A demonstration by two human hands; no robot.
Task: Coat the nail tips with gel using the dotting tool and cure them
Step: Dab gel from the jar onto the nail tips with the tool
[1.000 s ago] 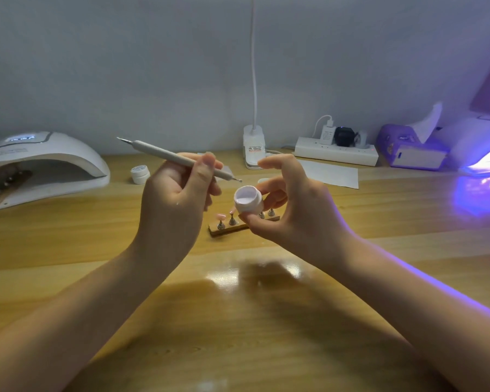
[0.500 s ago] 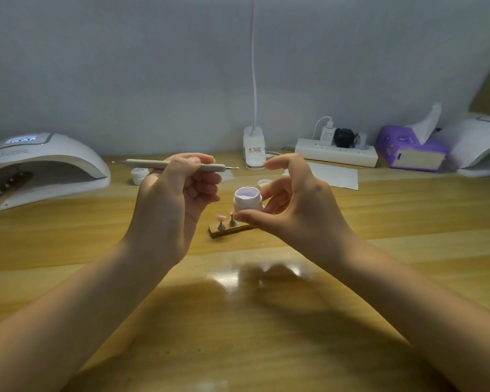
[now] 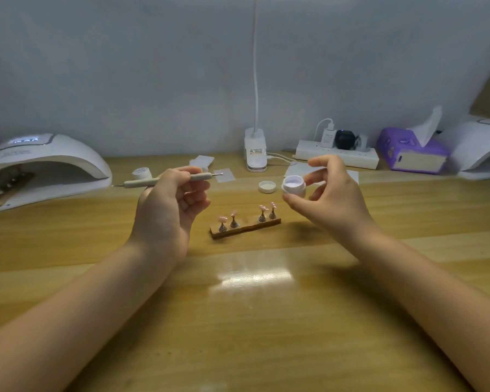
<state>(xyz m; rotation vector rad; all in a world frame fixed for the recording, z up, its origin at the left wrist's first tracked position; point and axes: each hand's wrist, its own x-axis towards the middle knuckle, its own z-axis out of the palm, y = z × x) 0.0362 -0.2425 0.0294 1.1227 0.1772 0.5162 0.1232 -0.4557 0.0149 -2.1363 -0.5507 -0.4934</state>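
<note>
My left hand [image 3: 167, 210] pinches a grey dotting tool [image 3: 142, 181] that lies almost level, its metal tip pointing right. My right hand [image 3: 330, 199] holds a small open white gel pot [image 3: 293, 185] between thumb and fingers, above the table. Between and below the hands a wooden holder strip [image 3: 245, 228] carries several pink nail tips [image 3: 222, 220] on metal stands. The pot's white lid [image 3: 267, 186] lies on the table behind the strip. A white curing lamp [image 3: 44, 162] stands at the far left with another holder strip inside it.
A second white lamp [image 3: 477, 149] sits at the far right beside a purple tissue box [image 3: 410, 154]. A power strip [image 3: 337, 155], a desk lamp base [image 3: 255, 149], paper wipes [image 3: 224, 175] and another small white jar [image 3: 142, 174] line the back of the wooden table.
My hands have moved apart, uncovering the whole holder strip. The right hand carried the pot to the right; the dotting tool swung to level. The purple glow at the right has gone out.
</note>
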